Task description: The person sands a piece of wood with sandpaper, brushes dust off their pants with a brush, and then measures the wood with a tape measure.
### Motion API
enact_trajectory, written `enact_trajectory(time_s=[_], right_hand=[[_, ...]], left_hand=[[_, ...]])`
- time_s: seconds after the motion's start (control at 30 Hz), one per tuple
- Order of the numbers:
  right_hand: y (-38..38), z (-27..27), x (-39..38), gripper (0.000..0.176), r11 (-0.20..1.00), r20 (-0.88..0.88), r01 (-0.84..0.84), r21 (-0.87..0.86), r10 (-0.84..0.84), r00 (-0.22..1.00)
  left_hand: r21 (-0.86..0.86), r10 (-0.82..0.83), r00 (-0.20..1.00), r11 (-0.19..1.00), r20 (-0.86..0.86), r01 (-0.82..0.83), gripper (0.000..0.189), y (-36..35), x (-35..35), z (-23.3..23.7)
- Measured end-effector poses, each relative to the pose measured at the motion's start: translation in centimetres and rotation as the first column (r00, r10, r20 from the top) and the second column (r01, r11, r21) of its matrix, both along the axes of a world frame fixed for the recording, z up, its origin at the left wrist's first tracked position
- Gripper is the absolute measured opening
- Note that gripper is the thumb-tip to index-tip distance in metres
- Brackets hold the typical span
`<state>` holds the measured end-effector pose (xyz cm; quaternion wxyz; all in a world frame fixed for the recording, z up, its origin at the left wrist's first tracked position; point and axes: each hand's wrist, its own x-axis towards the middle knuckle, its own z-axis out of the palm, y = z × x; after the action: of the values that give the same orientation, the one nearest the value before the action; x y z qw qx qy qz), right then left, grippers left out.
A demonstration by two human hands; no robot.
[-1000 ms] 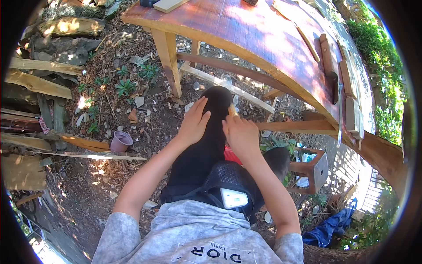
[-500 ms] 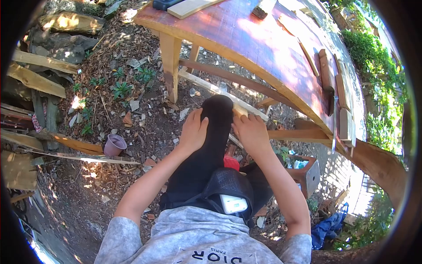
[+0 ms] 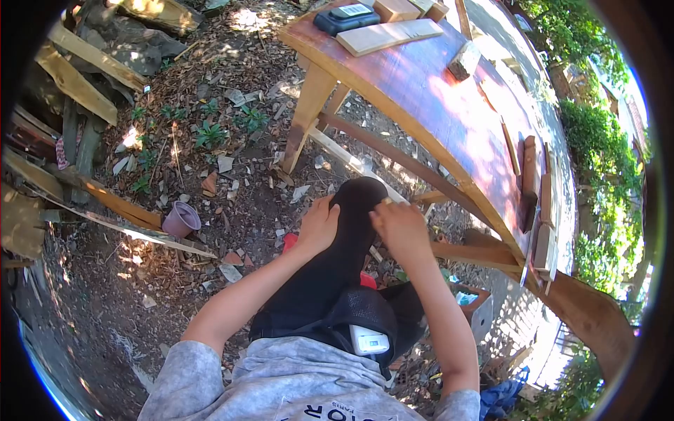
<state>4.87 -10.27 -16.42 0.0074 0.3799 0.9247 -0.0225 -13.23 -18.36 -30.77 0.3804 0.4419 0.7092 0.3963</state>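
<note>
My left hand [image 3: 319,223] rests against the left side of my bent knee in black trousers [image 3: 359,200], its thumb apart from the fingers and nothing seen in it. On the other side of the knee, my right hand [image 3: 402,228] touches the cloth with loosely bent fingers; no object shows in it, though its underside is hidden. A white device [image 3: 370,342] sticks out of a black mesh pouch [image 3: 363,312] at my lap. Something red [image 3: 367,279] shows beside my leg.
Ahead and right is a wooden table [image 3: 393,74] bearing a dark blue case [image 3: 345,19], a pale board [image 3: 390,36] and wood blocks [image 3: 464,61]. A purple pot [image 3: 181,219] lies on littered ground at left. A hollow block [image 3: 479,316] is at right, with planks [image 3: 77,84] upper left.
The view has shifted, showing more of the table's far left end. My knee and both hands appear slightly lower in view, and the right fingers have moved a little over the knee.
</note>
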Motion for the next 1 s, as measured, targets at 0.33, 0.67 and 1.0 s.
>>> enact_trajectory(time_s=[0.33,0.67,1.0], right_hand=[[2.7,-3.2,0.6,0.026,0.67,-0.574,0.242,-0.701,-0.733,0.365],[4.2,-0.8,-1.2,0.035,0.614,-0.45,0.229,-0.755,-0.739,0.501],[5.0,-1.1,-2.3,0.041,0.799,-0.453,0.332,-0.501,-0.569,0.686]], left_hand=[[-0.005,-0.025,0.999,1.0,-0.024,0.025,0.049,-0.1,0.5,0.4],[0.041,-0.018,0.999,0.999,-0.029,0.019,0.056,0.0,0.6,2.2],[0.248,-0.004,0.983,0.968,-0.183,0.05,0.063,-0.5,0.6,4.3]])
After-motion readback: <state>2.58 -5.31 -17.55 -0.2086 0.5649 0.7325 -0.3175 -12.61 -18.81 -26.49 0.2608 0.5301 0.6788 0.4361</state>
